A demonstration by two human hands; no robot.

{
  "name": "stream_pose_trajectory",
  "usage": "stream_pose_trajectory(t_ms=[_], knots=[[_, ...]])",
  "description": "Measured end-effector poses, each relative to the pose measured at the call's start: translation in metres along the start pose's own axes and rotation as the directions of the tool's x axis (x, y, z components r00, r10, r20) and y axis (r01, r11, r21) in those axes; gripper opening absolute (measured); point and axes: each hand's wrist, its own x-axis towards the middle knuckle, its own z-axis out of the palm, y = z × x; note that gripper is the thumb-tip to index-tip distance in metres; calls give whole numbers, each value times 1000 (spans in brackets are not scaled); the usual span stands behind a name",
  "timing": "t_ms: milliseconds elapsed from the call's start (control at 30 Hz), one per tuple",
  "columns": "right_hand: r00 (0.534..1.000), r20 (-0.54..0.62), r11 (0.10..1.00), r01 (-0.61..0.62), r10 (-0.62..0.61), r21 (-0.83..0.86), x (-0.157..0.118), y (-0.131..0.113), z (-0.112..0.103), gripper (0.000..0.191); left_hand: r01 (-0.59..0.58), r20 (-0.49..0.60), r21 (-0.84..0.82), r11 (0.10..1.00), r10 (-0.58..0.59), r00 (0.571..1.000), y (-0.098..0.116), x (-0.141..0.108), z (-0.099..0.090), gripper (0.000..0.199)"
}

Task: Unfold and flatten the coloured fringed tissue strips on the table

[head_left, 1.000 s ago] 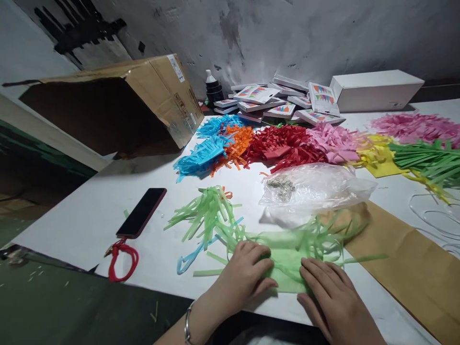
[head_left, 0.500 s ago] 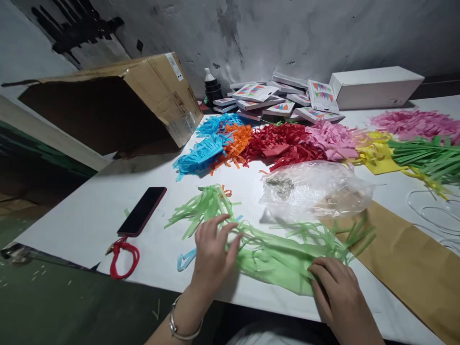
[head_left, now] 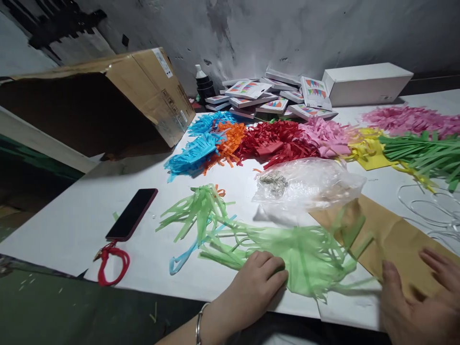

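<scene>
Light is glinting off the plastic bag [head_left: 316,178], shadow is filling the cardboard box [head_left: 143,88], and the right hand [head_left: 422,304] is blurring.

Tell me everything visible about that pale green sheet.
The pale green sheet looks thin and slightly see-through, perhaps tissue paper. It lies wrinkled near the front edge of the white table, both ends cut into loose, tangled strips. The left hand rests on its near side; strips at its right end overlap the brown paper.
</scene>
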Motion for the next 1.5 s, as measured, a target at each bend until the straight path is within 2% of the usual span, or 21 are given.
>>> stream_pose_trajectory(t_ms=[33, 67, 100, 133, 167, 200, 233, 367, 467, 533, 633, 800, 933, 1067, 1167, 1233, 1300, 1333, 1367, 1433, 1500], knots=[[993, -28, 994, 111, -111, 6, -1, -6, -2, 44, 0, -5, 3, 1000, 0, 1000, 0, 0, 0, 17], [966, 7, 965, 259, -259, 38, -4, -15, -3, 39, 1, -10, 3, 1000, -1, 1000, 0, 1, 1, 18], [903, 81, 905, 415, -423, 95, -7, -25, -1, 34, 3, -16, 0, 1000, -3, 1000, 1, 1, 1, 18], [784, 173, 801, 565, -596, 199, -11, -36, 2, 32, 5, -20, -6, 1000, -5, 1000, 1, 2, 2, 18], [651, 238, 693, 662, -721, 286, -16, -46, 6, 32, 6, -23, -14, 1000, -6, 1000, 1, 2, 3, 19], [559, 278, 624, 706, -781, 336, -20, -55, 12, 32, 8, -22, -20, 1000, -8, 1000, 1, 1, 3, 19], [522, 291, 597, 716, -802, 361, -23, -61, 17, 29, 10, -29, -24, 1000, -11, 1000, 1, 1, 2, 20], [579, 249, 624, 651, -777, 433, -31, -67, 29, 30, -3, -62, -14, 1000, 2, 998, 5, -4, -5, 10], [575, 258, 618, 615, -776, 490, -29, -62, 29, 30, -8, -62, -6, 1000, 8, 998, 7, -9, -9, 10], [568, 288, 628, 604, -771, 492, -28, -59, 27, 30, 9, -58, -25, 1000, -11, 998, 6, -13, -11, 18], [565, 360, 666, 566, -742, 485, -27, -56, 27, 25, 82, -50, -79, 993, -87, 995, 3, -17, -14, 23], [714, 394, 809, 436, -578, 395, -23, -63, 43, 15, 299, -31, -72, 952, -302, 953, -6, -12, -17, 23], [720, 448, 848, 433, -529, 305, -17, -77, 60, 20, 443, -6, 77, 893, -443, 896, -13, 2, -14, 26], [741, 483, 885, 399, -466, 241, -14, -85, 67, 25, 458, 13, 200, 866, -470, 882, -18, 10, -13, 28], [763, 493, 905, 399, -417, 149, -10, -79, 67, 19, 440, 40, 241, 865, -462, 886, -19, 12, -14, 26], [816, 429, 910, 412, -387, 39, -5, -72, 62, 15, 446, 73, 242, 862, -475, 877, -19, 14, -16, 25], [864, 292, 896, 442, -409, -52, 1, -66, 53, 15, 456, 97, 248, 854, -491, 866, -18, 15, -17, 25], [866, 227, 884, 466, -445, -44, 3, -66, 48, 18, 459, 106, 252, 852, -495, 862, -17, 16, -17, 24], [839, 198, 858, 513, -506, 17, 4, -68, 43, 21, 458, 113, 254, 852, -496, 861, -17, 17, -17, 24], [729, 210, 758, 612, -652, 226, 0, -77, 37, 28, 457, 123, 249, 854, -496, 859, -17, 18, -16, 24], [617, 233, 654, 652, -752, 384, -9, -87, 39, 31, 462, 133, 231, 856, -499, 857, -19, 18, -17, 26]])
